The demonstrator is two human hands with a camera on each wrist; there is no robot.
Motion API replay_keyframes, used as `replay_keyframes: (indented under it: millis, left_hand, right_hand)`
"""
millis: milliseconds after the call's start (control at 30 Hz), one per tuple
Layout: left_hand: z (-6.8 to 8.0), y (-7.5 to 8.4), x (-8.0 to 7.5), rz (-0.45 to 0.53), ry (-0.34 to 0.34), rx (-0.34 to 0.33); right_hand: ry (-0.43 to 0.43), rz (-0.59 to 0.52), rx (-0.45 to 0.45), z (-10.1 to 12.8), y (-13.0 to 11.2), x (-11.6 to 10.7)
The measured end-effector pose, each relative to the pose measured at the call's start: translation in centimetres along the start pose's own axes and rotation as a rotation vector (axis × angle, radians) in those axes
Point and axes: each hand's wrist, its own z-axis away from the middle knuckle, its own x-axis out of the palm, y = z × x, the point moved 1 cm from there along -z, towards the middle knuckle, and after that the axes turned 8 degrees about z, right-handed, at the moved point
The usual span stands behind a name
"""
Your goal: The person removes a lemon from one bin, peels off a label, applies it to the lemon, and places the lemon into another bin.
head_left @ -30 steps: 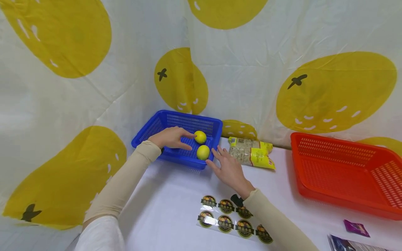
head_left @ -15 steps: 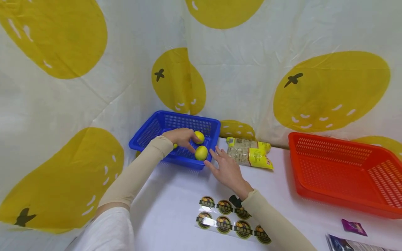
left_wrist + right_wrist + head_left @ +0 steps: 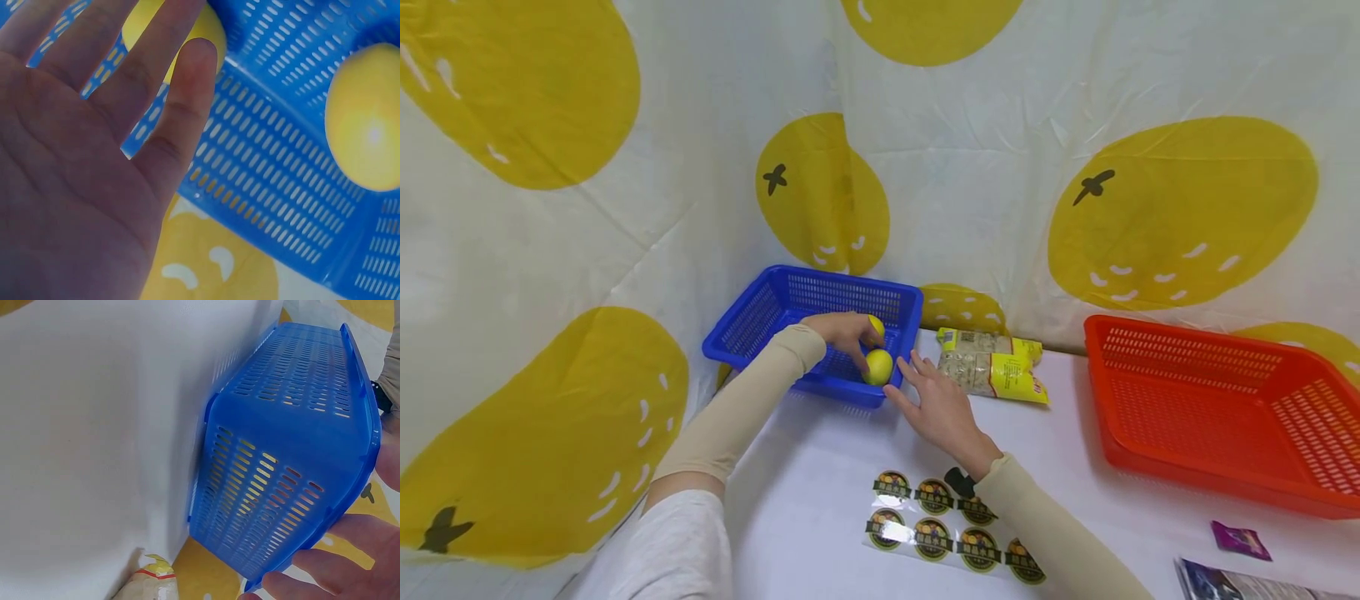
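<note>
In the blue basket (image 3: 831, 292), the left hand (image 3: 844, 332) meets the near lemon (image 3: 879, 367) and partly hides the far lemon (image 3: 877, 324); its wrist view shows spread fingers but no thumb, so pinching I cannot tell. The right hand (image 3: 938, 408) spreads at the basket's rim.

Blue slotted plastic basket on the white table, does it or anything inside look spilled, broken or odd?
Nothing stands out: the blue slotted plastic basket stands upright, its visible walls show no cracks, and the smooth yellow fruits look whole where visible. The left hand partly hides the basket's inside.
</note>
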Motion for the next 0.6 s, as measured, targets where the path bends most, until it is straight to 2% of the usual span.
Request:
replay_keyframes:
  millis: [367, 600]
  left_hand:
    - [-1.5, -0.4, 0.9, -0.007, -0.029, 0.023]
    - [-2.2, -0.6, 1.3, 0.016, -0.006, 0.016]
  right_hand:
    - [-0.005, -0.002, 0.009, 0.0, 0.0, -0.2]
    - [-0.010, -0.002, 0.007, -0.1, 0.0, -0.3]
